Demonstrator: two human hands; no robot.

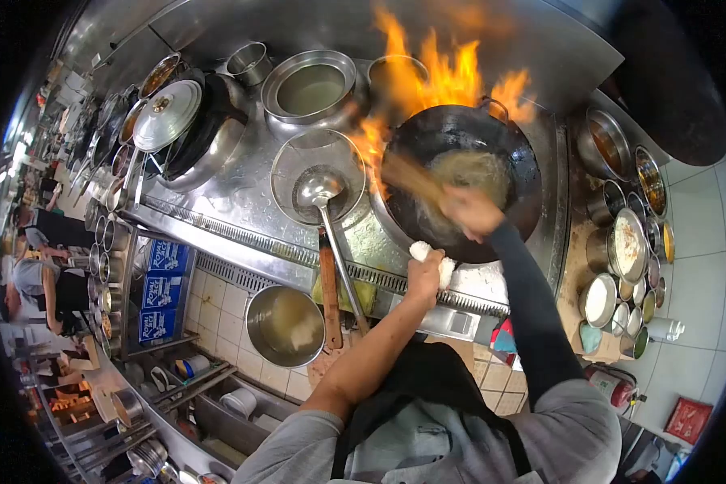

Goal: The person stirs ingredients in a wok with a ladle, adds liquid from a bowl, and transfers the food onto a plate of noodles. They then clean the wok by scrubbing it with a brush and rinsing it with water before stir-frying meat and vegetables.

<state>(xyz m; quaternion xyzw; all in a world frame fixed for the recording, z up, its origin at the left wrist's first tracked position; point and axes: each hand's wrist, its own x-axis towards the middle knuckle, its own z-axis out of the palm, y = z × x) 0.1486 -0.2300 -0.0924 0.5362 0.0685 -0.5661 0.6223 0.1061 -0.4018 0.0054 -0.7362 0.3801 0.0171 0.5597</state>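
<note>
A large black wok (411,211) sits on the stove with murky liquid in its bottom. Flames (442,68) rise behind it and lick along its left side. My left hand (424,278) is closed around a folded white cloth (446,273) at the wok's near edge. Over the wok, my right hand (469,212) grips a wooden-looking brush (411,177), blurred by motion, which looks like a bamboo wok brush. Left of the wok, a ladle (319,187) rests in a round wire strainer (286,173), its handle toward me.
A steel pot (285,363) of cloudy liquid stands below the stove's front edge. Behind the strainer sits a wide pot (308,89); a lidded pan (168,115) is farther left. Seasoning bowls (598,301) crowd the right counter. Other people (36,278) stand at far left.
</note>
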